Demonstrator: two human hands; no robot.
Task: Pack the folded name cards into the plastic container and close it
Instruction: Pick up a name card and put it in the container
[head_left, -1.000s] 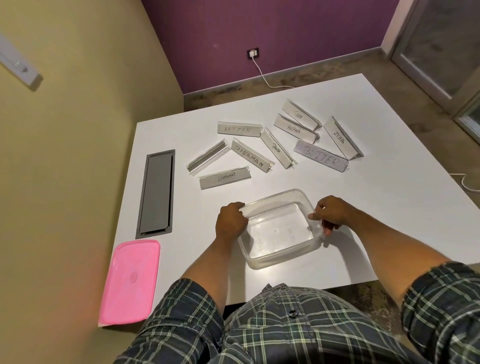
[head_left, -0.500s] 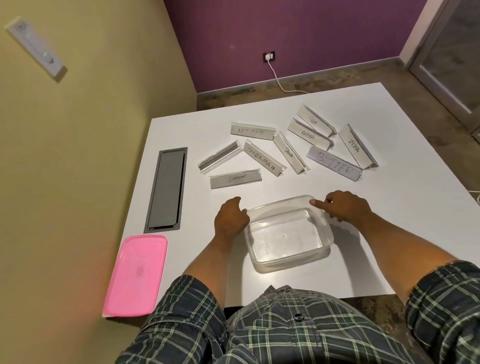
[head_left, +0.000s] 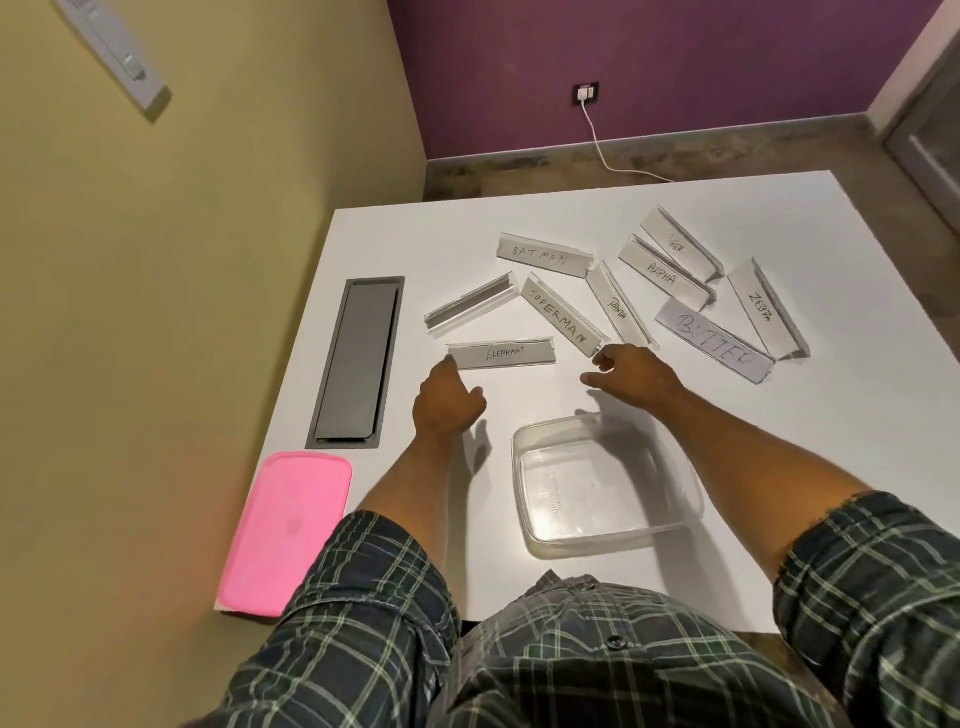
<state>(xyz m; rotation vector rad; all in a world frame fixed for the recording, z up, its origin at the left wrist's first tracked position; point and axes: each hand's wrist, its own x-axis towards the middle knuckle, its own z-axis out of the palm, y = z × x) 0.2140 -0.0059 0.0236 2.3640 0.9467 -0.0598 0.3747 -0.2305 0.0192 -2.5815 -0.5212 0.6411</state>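
Note:
A clear plastic container (head_left: 602, 540) sits open and empty near the table's front edge. Its pink lid (head_left: 283, 530) lies at the front left corner. Several folded name cards are spread across the middle of the table, among them ELEPHANT (head_left: 501, 354), SUPERMAN (head_left: 561, 314), BATMAN (head_left: 543, 255), PANDA (head_left: 618, 309) and BUTTER (head_left: 714, 347). My left hand (head_left: 447, 400) reaches out with a fingertip at the left end of the ELEPHANT card. My right hand (head_left: 634, 374) hovers with spread fingers just right of that card, near the SUPERMAN card's end. Neither hand holds anything.
A grey cable hatch (head_left: 358, 364) is set into the white table (head_left: 857, 415) on the left. More cards, ALPHA (head_left: 662, 273), TIGER (head_left: 678, 241) and ZEBRA (head_left: 763, 306), lie at the back right. A yellow wall runs close along the table's left side.
Both hands have let go of the container's rim and moved forward to the ELEPHANT card. The container stays where it was set down.

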